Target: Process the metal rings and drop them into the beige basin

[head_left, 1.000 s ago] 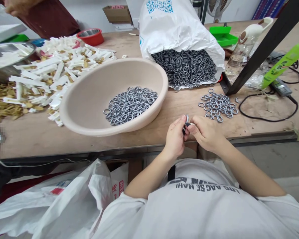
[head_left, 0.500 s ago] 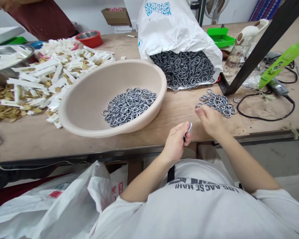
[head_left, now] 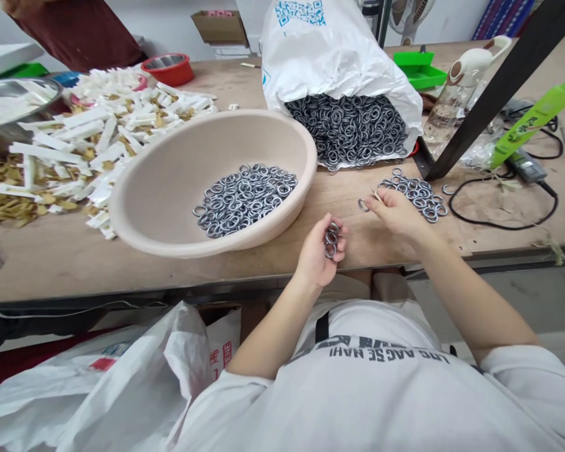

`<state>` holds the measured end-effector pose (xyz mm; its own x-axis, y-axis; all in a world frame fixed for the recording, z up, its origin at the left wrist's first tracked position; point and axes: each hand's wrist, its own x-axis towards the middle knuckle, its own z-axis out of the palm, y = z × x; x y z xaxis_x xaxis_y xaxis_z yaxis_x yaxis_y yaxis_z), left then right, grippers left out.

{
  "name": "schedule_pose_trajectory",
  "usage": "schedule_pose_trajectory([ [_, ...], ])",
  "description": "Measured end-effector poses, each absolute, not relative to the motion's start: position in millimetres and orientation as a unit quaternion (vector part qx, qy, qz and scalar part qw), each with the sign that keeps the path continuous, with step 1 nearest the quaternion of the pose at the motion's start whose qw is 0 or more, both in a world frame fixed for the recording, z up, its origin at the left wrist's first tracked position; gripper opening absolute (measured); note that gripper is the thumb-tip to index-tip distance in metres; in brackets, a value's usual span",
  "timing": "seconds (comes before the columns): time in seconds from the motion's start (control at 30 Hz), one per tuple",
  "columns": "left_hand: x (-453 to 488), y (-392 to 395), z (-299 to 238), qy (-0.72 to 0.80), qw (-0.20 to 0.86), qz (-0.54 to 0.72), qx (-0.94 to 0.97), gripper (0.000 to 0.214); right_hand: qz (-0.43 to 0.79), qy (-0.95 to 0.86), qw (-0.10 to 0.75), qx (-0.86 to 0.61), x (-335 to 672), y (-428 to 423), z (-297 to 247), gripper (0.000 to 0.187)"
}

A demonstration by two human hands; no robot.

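My left hand (head_left: 321, 251) is cupped near the table's front edge and holds a small stack of metal rings (head_left: 331, 240) in its curled fingers. My right hand (head_left: 395, 212) reaches forward and pinches one metal ring (head_left: 362, 205) at its fingertips, just left of a small loose pile of rings (head_left: 417, 193) on the wooden table (head_left: 75, 257). A beige plastic basin (head_left: 169, 182) to the left holds a heap of rings (head_left: 245, 198). Behind it a white sack (head_left: 329, 50) lies open, spilling many rings (head_left: 353, 129).
White plastic strips and gold pieces (head_left: 75, 144) cover the left of the table, with a metal bowl (head_left: 9, 113) and a red bowl (head_left: 167, 68). A black slanted bar (head_left: 494, 88), a bottle (head_left: 452, 100), black cable (head_left: 503, 220) and green tray (head_left: 419, 69) stand at the right. White bags (head_left: 98, 383) lie below.
My hands have come apart. The right hand went forward to the loose pile and picked up one ring. The left hand turned palm up, showing its stack of rings.
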<state>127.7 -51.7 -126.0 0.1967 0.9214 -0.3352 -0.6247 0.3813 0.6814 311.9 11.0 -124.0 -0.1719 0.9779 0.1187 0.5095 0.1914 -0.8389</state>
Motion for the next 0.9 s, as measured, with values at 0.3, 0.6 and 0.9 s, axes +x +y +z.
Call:
schedule_pose_trajectory([
  [0.3, 151.7, -61.1, -138.2, 0.363, 0.665, 0.531, 0.379, 0.049, 0.49, -0.54, 0.533, -0.429, 269.5, -47.3, -134.6, 0.039],
  [0.6, 138.9, -61.6, -129.9, 0.366, 0.649, 0.545, 0.385, 0.05, 0.34, -0.705, 0.432, -0.448, 293.5, -58.4, -116.0, 0.039],
  [0.9, 129.5, -64.7, -122.1, 0.362, 0.573, 0.532, 0.507, 0.052, 0.206, -0.846, 0.283, -0.402, 303.5, -69.8, -85.8, 0.04],
])
